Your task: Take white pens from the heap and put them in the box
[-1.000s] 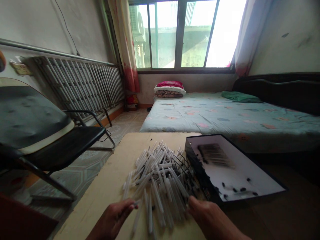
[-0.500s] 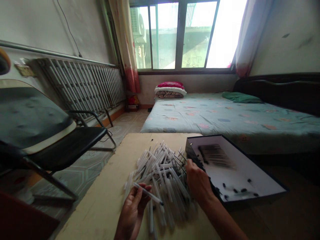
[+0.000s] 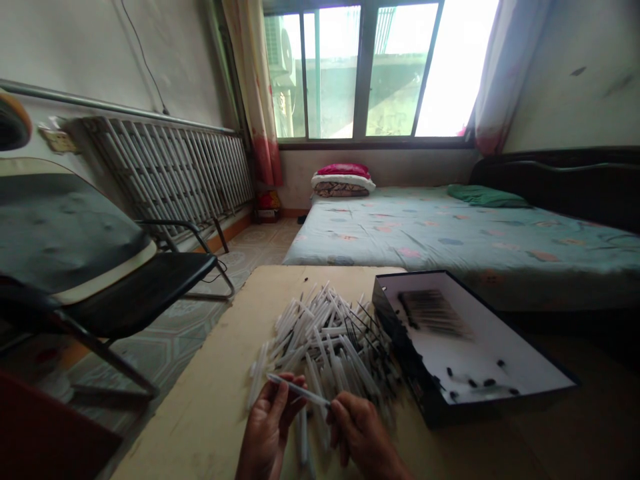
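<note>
My left hand pinches a slim whitish pen between thumb and fingers, tilted down to the right. Closed around the pen's dark right-hand end, my right hand hides that tip and whatever else may be in its fingers. Under and beyond both hands a heap of translucent white pen barrels spreads over the cream table. Thin dark rods, like refills, lie along the heap's right side.
Right of the heap stands a black-edged box with a white inside, holding several small black caps and a row of dark thin pieces. Past the table is a bed; a black chair stands at left.
My right hand has moved from beside the box, at the dark rods, down and left to the pen's dark end. The left hand has kept its hold on the pen.
</note>
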A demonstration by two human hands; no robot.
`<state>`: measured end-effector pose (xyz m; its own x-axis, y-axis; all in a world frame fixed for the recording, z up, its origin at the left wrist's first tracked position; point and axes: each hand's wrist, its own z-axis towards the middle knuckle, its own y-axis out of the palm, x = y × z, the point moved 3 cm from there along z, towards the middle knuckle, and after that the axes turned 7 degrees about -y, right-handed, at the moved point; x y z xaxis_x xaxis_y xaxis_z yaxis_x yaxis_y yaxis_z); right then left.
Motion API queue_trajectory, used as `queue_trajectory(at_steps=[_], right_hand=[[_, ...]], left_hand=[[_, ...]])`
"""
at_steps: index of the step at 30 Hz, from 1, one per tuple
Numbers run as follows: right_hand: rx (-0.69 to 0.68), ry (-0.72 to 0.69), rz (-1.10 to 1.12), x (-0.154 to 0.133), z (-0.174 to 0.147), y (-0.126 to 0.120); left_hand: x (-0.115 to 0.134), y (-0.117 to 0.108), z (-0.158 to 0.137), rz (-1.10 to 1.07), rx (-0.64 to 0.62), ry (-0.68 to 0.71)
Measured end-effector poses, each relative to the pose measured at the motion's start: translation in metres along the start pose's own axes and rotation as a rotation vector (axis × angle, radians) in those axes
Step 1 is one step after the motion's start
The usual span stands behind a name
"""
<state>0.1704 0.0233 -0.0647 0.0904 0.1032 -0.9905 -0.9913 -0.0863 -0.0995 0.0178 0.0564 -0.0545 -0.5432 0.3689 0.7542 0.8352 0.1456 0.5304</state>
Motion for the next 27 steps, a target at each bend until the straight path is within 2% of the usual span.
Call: queue_trajectory(at_steps=[5,11,15,19,23,27], right_hand=[[0.055,-0.017,-0.004,0.0013,-0.0014,-0.0052],[0.163,-0.124,-0.124,-0.007,-0.0062,-0.0104],[0.104,-0.067,-0.175,-0.0022,-0.007,-0.0087],[0.104,-0.11,-0.24,-0.0019,-0.0081,-0.0077],[0.146,-0.14,-0.157,-0.0035,-0.009,-0.0077],[0.101,-0.079,-0.137,0.0006,-0.0092,-0.0064]], left_hand=[[-0.0004,-0.001,0.0001,0.068,0.03,0.049],[-0.0055,-0.0017,-0.0003,0.047,0.054,0.035],[-0.0055,0.0001,-0.0024,0.03,0.062,0.036],[-0.0034,0.0024,-0.0055,0.03,0.066,0.033],[-0.0025,0.0041,-0.0067,0.042,0.054,0.042],[-0.0041,0.0031,-0.0061,0.058,0.052,0.049]])
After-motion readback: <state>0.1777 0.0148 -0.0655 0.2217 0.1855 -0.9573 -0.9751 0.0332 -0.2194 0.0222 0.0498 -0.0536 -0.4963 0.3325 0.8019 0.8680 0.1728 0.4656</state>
